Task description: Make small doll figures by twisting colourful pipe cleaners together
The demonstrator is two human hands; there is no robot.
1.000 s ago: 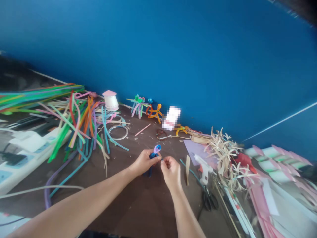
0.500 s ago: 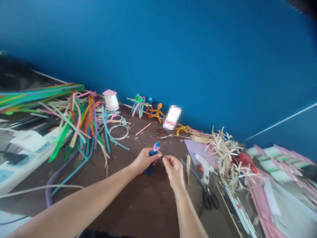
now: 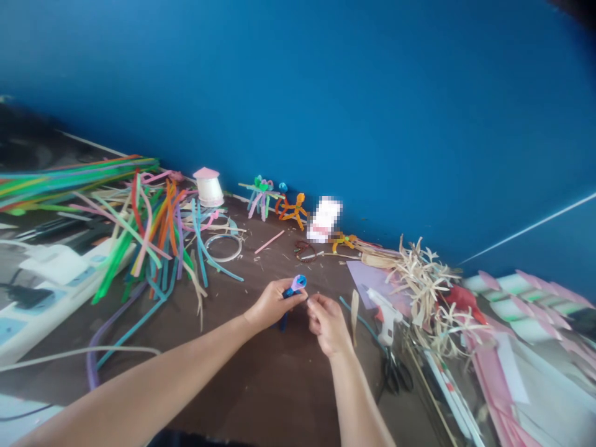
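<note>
Since half a second ago, the looped top of your blue-and-purple fuzzy piece (image 3: 298,284) has tipped a little to the right and nearer to you, and your right hand (image 3: 329,320) has shifted slightly right and nearer. You hold the piece just above the desk (image 3: 233,385), near the middle of the scene, with a dark blue strand of it hanging below your left hand (image 3: 272,304). Your left fingers pinch it under the loop, thumb on the near side; your right fingers are pressed together at the tips on what looks like a thin dark end of it (too small to make out well), just beside the left thumb. To the right of your right hand lie a narrow pale strip (image 3: 354,316) and a white glue gun (image 3: 387,318), with black scissors (image 3: 398,374) nearer than the gun. Farther off, beyond your hands, are a beaded bracelet (image 3: 298,253), a pink stick (image 3: 269,241) and an orange fuzzy figure (image 3: 293,211) by the blue wall (image 3: 288,93). Well to the left, many colored fuzzy stems (image 3: 149,233) lie heaped.
</note>
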